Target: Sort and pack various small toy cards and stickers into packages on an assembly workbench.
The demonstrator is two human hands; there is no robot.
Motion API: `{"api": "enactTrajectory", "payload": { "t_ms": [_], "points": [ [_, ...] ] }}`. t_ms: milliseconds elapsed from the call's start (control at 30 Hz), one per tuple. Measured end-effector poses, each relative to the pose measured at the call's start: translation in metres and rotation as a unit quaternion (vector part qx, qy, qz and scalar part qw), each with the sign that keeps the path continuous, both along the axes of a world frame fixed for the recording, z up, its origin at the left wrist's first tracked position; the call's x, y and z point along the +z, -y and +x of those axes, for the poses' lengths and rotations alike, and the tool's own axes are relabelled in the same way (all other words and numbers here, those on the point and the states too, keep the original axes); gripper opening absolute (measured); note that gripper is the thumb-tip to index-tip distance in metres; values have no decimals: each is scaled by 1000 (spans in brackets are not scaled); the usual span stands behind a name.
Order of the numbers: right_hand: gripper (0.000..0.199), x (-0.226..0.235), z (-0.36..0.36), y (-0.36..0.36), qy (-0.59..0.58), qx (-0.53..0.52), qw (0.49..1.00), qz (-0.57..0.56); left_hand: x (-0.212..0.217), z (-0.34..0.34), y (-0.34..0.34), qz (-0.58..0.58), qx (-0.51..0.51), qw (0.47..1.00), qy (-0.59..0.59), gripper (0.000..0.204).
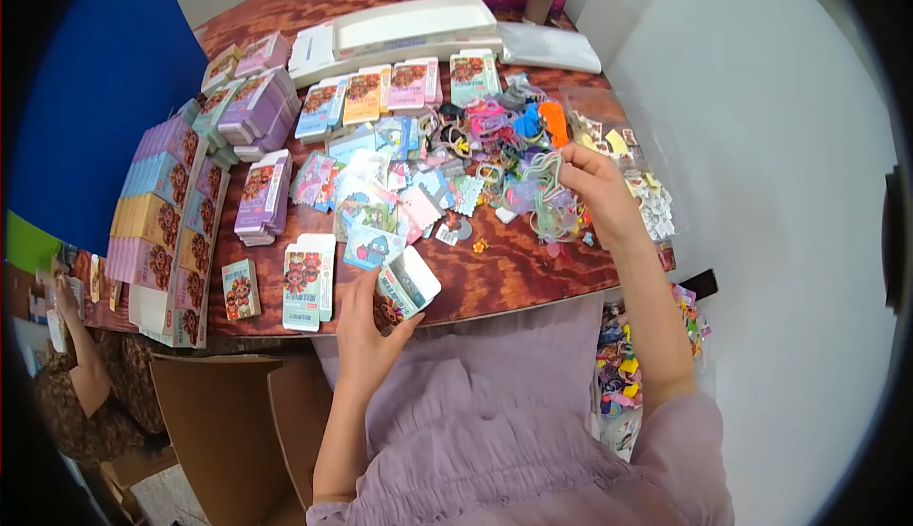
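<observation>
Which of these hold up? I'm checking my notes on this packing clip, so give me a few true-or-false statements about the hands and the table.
1. The left hand holds a small open box at the table's near edge. True.
2. The right hand rests empty in the lap. False: it is raised over the pile of colourful trinkets, pinching pale looped bands.
3. The table is dark reddish wood. True.
4. Flat folded cartons are stacked at the table's right end. False: they lie along its left side.
5. A long white tray lies at the far side. True.
</observation>
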State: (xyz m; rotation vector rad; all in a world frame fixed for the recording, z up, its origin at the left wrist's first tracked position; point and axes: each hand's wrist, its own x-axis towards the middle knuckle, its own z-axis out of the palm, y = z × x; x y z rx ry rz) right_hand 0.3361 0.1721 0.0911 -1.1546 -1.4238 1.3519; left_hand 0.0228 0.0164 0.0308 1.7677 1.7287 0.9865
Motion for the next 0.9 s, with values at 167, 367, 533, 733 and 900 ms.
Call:
{"api": "enactTrajectory", "payload": {
  "t_ms": [167,367,533,733,900],
  "points": [
    [21,33,-9,-23,-268,69,956,-103,0,-5,-5,21,41,988,-145,75],
    [30,51,-38,-42,-352,191,901,-164,5,-16,-10,40,43,972,-229,73],
    [40,43,-81,-37,-309,230,911,-147,72,10,-68,65,2,968,241,53],
    [34,37,-103,-27,-385,165,888,-191,72,-9,-143,8,-86,921,379,23],
    [33,51,-77,-57,-397,43,906,-142,120,-62,-151,19,-16,896,444,8]
  ]
}}
